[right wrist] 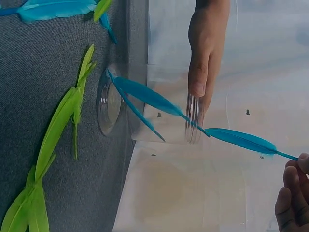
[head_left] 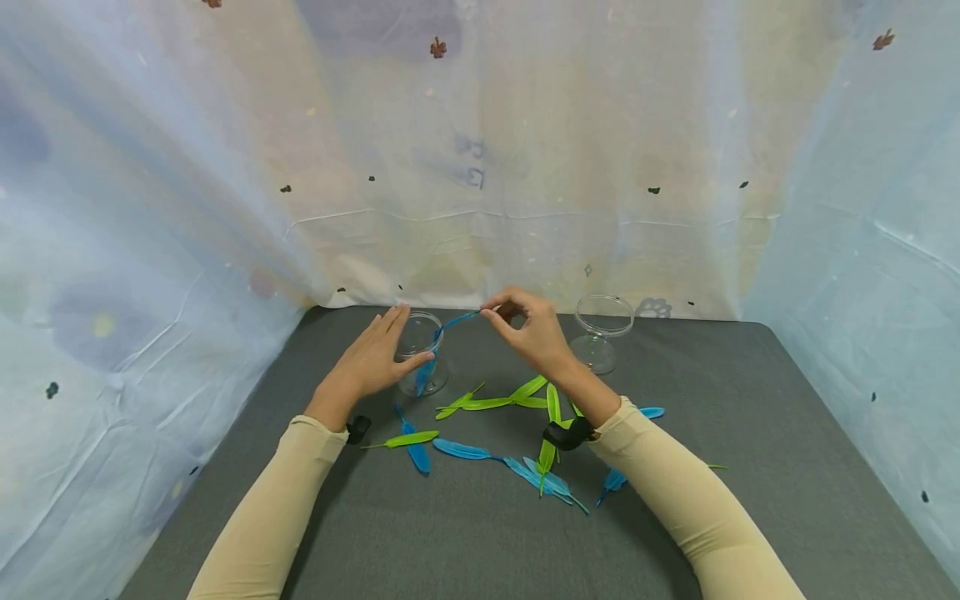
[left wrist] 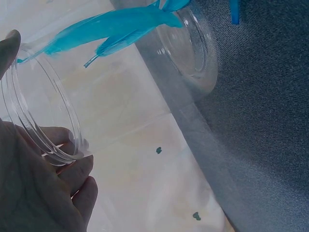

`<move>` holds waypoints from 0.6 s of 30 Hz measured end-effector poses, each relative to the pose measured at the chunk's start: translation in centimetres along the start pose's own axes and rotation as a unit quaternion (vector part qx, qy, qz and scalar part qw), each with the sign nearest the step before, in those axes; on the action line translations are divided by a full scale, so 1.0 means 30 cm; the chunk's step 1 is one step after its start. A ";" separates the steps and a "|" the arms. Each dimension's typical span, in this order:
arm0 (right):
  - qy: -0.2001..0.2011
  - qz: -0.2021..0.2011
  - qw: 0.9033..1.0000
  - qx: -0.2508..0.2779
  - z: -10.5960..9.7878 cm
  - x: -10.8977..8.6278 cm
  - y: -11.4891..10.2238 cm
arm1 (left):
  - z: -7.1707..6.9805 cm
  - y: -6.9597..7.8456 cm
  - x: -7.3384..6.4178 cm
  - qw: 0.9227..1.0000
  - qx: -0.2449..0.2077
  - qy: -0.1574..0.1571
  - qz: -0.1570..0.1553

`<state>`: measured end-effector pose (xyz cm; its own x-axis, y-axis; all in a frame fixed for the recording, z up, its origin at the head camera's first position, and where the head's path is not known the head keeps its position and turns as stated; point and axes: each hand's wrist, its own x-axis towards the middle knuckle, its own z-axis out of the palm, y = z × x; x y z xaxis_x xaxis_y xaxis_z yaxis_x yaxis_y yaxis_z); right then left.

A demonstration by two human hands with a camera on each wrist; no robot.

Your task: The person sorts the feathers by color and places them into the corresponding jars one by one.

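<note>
My left hand (head_left: 369, 357) holds a clear jar (left wrist: 36, 125) by its threaded rim, thumb on one side and fingers on the other. The jar stands on the dark cloth at the back left. Blue feathers (right wrist: 147, 96) lean inside it, seen through the wall. Between thumb and fingertips my right hand (head_left: 531, 333) pinches the thin quill end of another blue feather (right wrist: 241, 139). That feather slants down toward the jar, its lower tip at the rim in the right wrist view.
A second clear jar (head_left: 597, 356) stands at the back right. Several green feathers (head_left: 486, 403) and blue feathers (head_left: 461, 450) lie scattered across the grey tablecloth (head_left: 420, 542), some overlapping, some partly under the right forearm. A patterned curtain (head_left: 525, 150) surrounds the table's back and sides.
</note>
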<state>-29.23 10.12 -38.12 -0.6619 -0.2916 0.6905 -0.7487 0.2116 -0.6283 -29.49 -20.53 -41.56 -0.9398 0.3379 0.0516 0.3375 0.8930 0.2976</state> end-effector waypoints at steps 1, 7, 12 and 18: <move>0.000 -0.001 1.000 -0.002 0.004 0.001 0.001 | 0.000 0.000 -0.001 1.000 0.000 0.000 -0.001; -0.005 0.000 1.000 -0.016 0.027 0.008 0.005 | 0.001 -0.001 0.000 1.000 -0.002 -0.002 -0.001; -0.026 0.009 0.999 -0.025 0.046 0.016 0.014 | 0.003 -0.004 0.000 1.000 -0.007 -0.002 -0.005; -0.044 0.016 0.998 -0.040 0.073 0.025 0.027 | 0.005 -0.005 0.003 1.000 -0.009 -0.001 -0.006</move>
<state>-30.27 8.05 -38.89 -0.6823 -0.3637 0.6342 -0.7301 0.2947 -0.6165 -29.61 -20.57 -41.74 -0.9438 0.3274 0.0458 0.3247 0.8917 0.3153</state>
